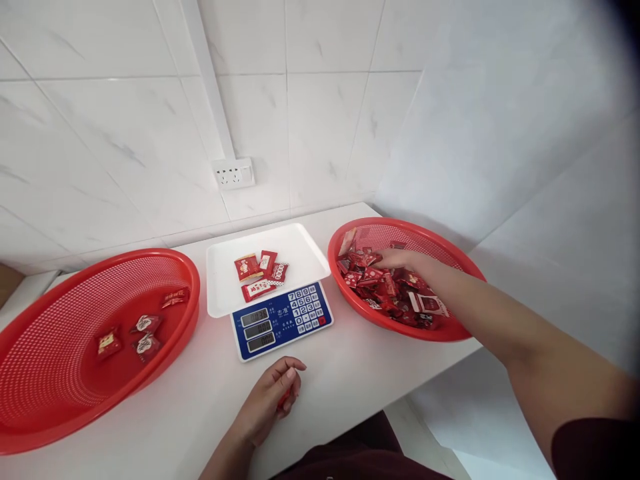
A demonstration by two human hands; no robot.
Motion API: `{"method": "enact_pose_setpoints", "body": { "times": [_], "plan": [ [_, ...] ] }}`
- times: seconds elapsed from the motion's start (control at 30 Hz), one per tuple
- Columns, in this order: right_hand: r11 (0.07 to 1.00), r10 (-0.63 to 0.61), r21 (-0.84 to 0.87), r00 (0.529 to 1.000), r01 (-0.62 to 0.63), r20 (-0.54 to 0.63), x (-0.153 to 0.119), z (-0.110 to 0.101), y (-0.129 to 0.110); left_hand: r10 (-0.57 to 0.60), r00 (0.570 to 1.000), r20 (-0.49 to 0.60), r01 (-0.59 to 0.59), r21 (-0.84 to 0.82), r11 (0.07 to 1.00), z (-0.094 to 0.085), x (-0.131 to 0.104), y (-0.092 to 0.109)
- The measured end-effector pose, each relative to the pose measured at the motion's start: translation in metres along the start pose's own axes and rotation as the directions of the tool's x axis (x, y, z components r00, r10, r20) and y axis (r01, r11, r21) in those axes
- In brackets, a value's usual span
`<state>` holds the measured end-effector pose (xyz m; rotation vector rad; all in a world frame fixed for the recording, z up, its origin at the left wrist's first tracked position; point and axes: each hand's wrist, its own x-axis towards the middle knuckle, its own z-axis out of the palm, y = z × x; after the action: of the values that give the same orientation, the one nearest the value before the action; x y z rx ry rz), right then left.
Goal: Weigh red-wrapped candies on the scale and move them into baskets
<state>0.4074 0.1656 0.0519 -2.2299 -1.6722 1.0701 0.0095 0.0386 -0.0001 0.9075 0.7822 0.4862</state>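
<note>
Head view: from where I stand, a loose heap of small, glossy red wrapped packets (386,288) lies in a round red plastic mesh basket (410,332) by the right edge of the white desk (345,377). The right hand (397,258) reaches into the heap's far side, fingertips buried, so I cannot tell how open it is or whether it grips anything. Near the desk's front edge, the left hand (273,392) is curled with bent fingers round a small red piece (284,400), mostly hidden. These packets look light and rather slippery, perhaps brittle inside; I'd pinch one by its crimped end or lightly across the middle. Left of that basket, toward the back edge, a blue-faced digital scale (283,315) bears a white rectangular tray (303,250) with a few packets. Over the desk's left end, another red mesh basket (194,287) holds several more.
</note>
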Motion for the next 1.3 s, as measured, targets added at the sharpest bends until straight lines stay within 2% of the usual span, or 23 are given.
{"method": "enact_pose_setpoints", "body": {
  "times": [0.13, 0.23, 0.47, 0.6, 0.7, 0.8, 0.87, 0.97, 1.03, 1.07, 1.13, 1.23, 1.3],
  "plan": [
    [0.991, 0.052, 0.118, 0.995, -0.062, 0.089, -0.003, -0.004, 0.001, -0.006, 1.0, 0.014, 0.005, 0.008, 1.0, -0.001, 0.0, -0.002],
    [0.978, 0.045, 0.199, 0.994, -0.065, 0.105, -0.012, -0.015, 0.0, 0.0, 1.0, 0.007, 0.0, -0.001, 1.0, -0.001, 0.0, -0.004],
    [0.909, -0.021, 0.416, 0.998, -0.003, 0.051, -0.04, -0.04, -0.005, -0.016, 1.0, -0.009, 0.016, 0.0, 1.0, 0.003, 0.001, -0.001],
    [0.813, -0.056, 0.58, 0.998, 0.048, -0.005, -0.054, -0.041, -0.013, -0.02, 1.0, -0.02, 0.02, -0.01, 1.0, 0.003, 0.001, 0.0],
    [0.765, -0.074, 0.637, 0.995, 0.097, -0.062, -0.072, -0.034, -0.032, -0.023, 1.0, -0.01, 0.022, -0.041, 0.999, 0.005, -0.001, 0.004],
    [0.662, -0.132, 0.728, 0.984, 0.179, -0.122, -0.099, -0.012, -0.064, 0.011, 1.0, -0.011, -0.011, -0.069, 0.998, 0.013, -0.004, 0.016],
    [0.588, -0.187, 0.788, 0.978, 0.183, -0.088, -0.119, 0.016, -0.086, 0.081, 0.996, -0.019, -0.083, -0.099, 0.992, 0.022, -0.006, 0.028],
    [0.529, -0.35, 0.833, 0.936, 0.164, 0.038, -0.139, 0.071, -0.111, 0.198, 0.98, 0.001, -0.195, -0.161, 0.967, 0.034, -0.004, 0.043],
    [0.539, -0.407, 0.828, 0.909, 0.154, 0.096, -0.144, 0.11, -0.12, 0.23, 0.973, -0.029, -0.231, -0.198, 0.953, 0.038, 0.0, 0.048],
    [0.543, -0.425, 0.822, 0.9, 0.171, 0.094, -0.145, 0.128, -0.121, 0.232, 0.971, -0.066, -0.24, -0.202, 0.949, 0.037, 0.001, 0.048],
    [0.469, -0.413, 0.866, 0.91, 0.172, 0.043, -0.142, 0.159, -0.121, 0.239, 0.958, -0.159, -0.264, -0.161, 0.951, 0.031, 0.002, 0.049],
    [0.333, -0.363, 0.94, 0.93, 0.077, 0.053, -0.136, 0.19, -0.114, 0.339, 0.892, -0.3, -0.328, 0.086, 0.941, 0.014, 0.0, 0.059],
    [0.296, -0.355, 0.955, 0.926, -0.016, 0.126, -0.133, 0.202, -0.107, 0.466, 0.795, -0.389, -0.351, 0.332, 0.876, 0.0, -0.002, 0.074]
  ]
}}
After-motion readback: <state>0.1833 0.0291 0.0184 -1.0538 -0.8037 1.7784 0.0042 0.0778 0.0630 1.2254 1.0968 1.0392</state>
